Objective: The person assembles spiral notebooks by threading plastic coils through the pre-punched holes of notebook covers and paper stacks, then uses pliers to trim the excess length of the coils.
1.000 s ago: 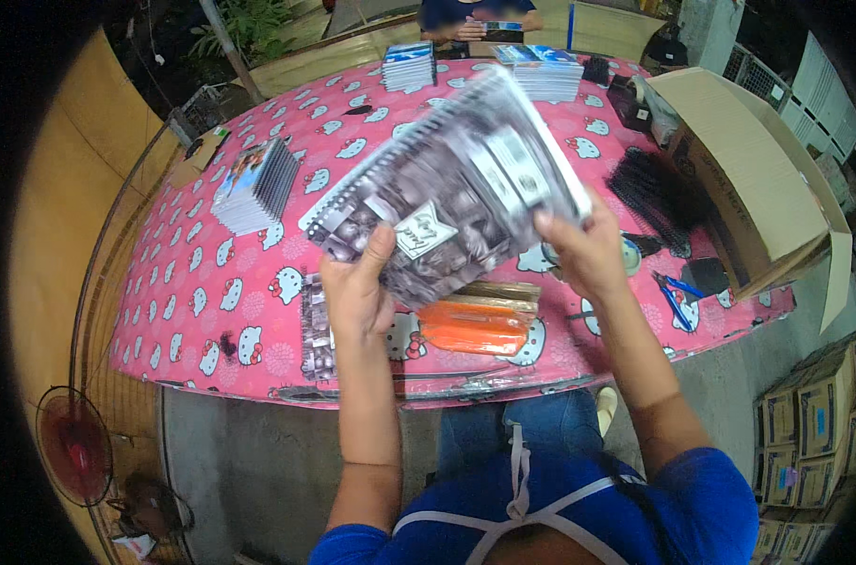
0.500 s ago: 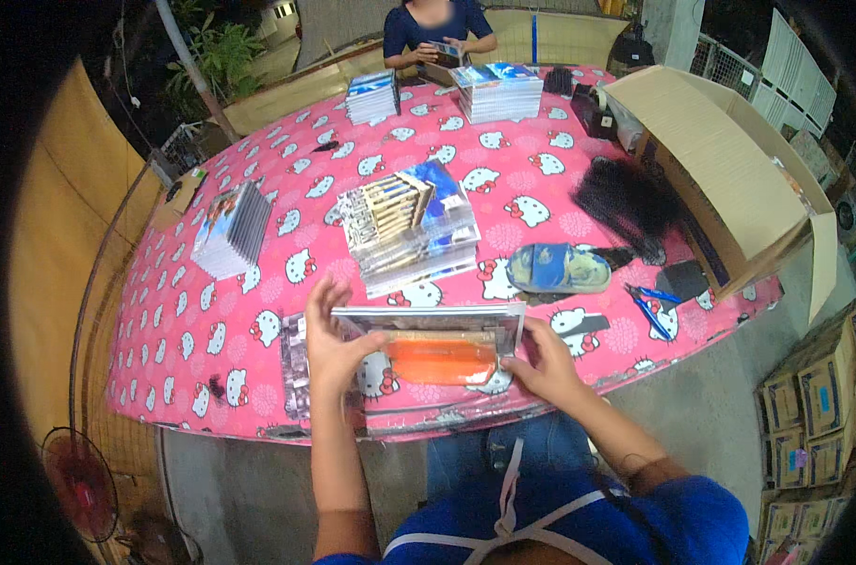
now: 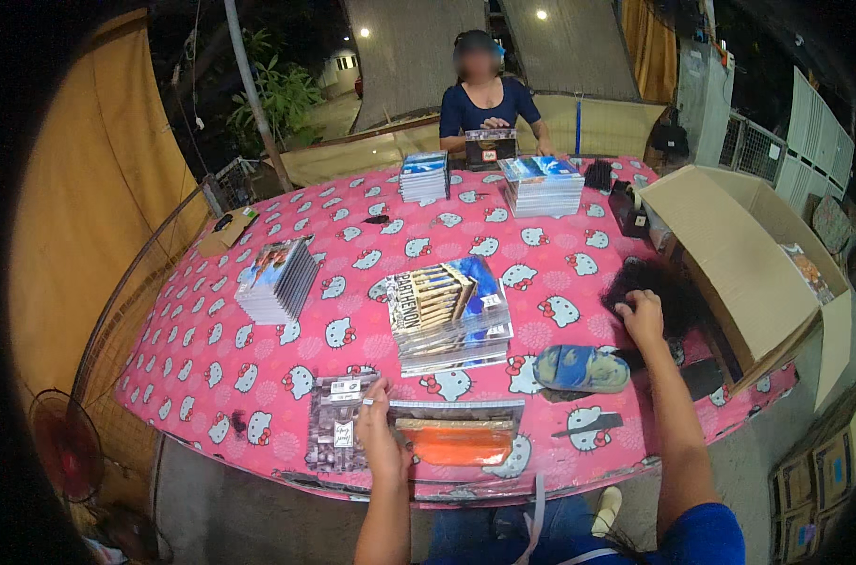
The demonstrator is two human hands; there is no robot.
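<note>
My left hand [image 3: 383, 438] grips the left end of a thin book-like pack [image 3: 458, 411], standing on its edge near the table's front. An orange panel [image 3: 456, 447] shows on its near side. A dark-patterned booklet [image 3: 334, 424] lies flat beside that hand. My right hand [image 3: 644, 315] is down at a heap of fine black strands [image 3: 643, 282], fingers curled onto it; what they pinch there is mostly hidden. Between my hands lies a blue and yellow slipper [image 3: 581, 367]. Farther in, a stack of glossy books [image 3: 451, 315] rests on the table.
A pink patterned cloth covers the table [image 3: 343, 330]. Book stacks stand at the left [image 3: 277, 281], far middle [image 3: 425, 176] and far right [image 3: 541, 185]. An open cardboard box [image 3: 729, 245] flanks the right side. Across the table, a person [image 3: 494, 108] handles a dark booklet.
My right hand has let go of the pack's right end and moved right and away to the black heap. My left hand still holds the pack. The view has tilted up.
</note>
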